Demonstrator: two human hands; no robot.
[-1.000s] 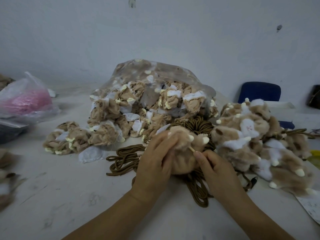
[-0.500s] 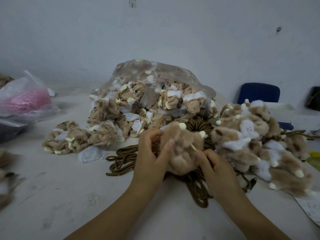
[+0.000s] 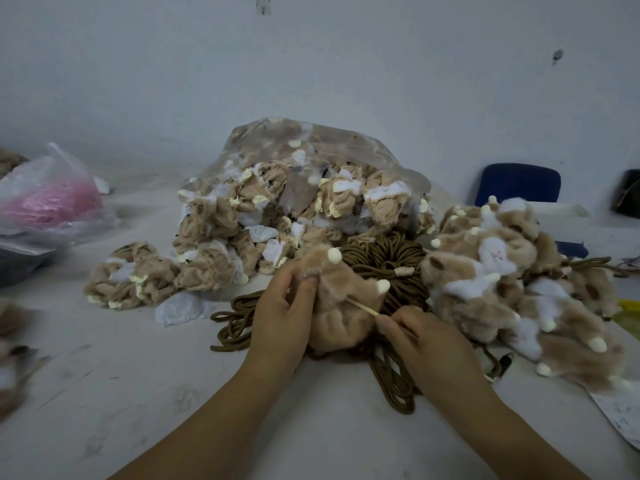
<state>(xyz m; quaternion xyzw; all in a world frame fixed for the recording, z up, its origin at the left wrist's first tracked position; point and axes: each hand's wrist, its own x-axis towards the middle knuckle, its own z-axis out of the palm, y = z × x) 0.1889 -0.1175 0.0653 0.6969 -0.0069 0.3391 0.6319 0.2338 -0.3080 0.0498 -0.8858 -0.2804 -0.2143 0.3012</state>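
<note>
My left hand [image 3: 282, 317] grips the plush [image 3: 341, 306] above the cord [image 3: 384, 261], fingers curled into the fur. My right hand [image 3: 426, 344] pinches the stick [image 3: 362, 305]. Since a second ago the plush has turned and more stick shows. I'm probably poking a limb out, though the tip is hidden.

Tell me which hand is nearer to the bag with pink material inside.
Left. The left hand grips the plush toy, right of the pink bag; the right hand, pinching a thin stick, is farther right.
</note>
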